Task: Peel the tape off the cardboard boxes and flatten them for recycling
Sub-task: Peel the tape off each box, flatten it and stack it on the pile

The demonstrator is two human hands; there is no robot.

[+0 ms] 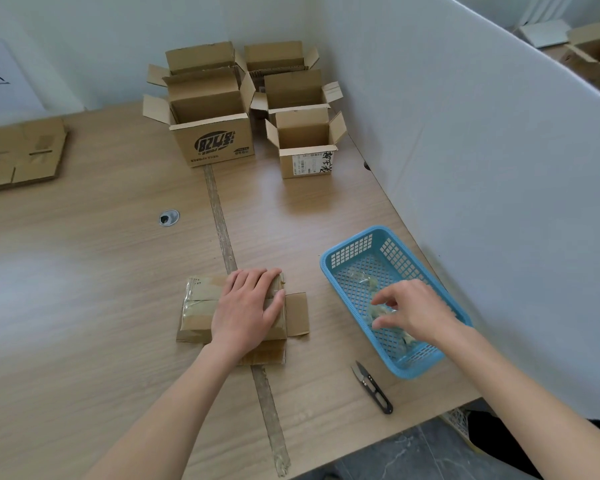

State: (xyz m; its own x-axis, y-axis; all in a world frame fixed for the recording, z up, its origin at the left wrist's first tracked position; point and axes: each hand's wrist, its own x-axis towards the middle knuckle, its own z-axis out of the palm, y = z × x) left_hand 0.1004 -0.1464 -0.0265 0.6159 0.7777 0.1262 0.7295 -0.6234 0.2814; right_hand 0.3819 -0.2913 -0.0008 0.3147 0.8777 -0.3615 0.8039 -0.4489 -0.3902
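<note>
The bench (84, 306) is pale wood with a worn strip of tape (222, 230) running from its far side to its near edge. Open boxes (212, 109) stand in a cluster at the far edge, toward the right corner beside the white partition (482, 150). Flat cardboard (21, 154) lies at the far left edge. A blue basket (347, 251) sits along the right edge, with crumpled clear tape scraps (364, 280) inside. Near the middle of the near edge lies the flattened box (198, 306), still showing glossy tape on its left part. The left hand (246, 306) presses on it, its grip released, fingers straight and flat. The right hand (413, 310) hovers over the basket, fingers loosely spread above the scraps, grasping nothing that can be seen. Black snips (373, 386) lie just beside the basket's near end.
</note>
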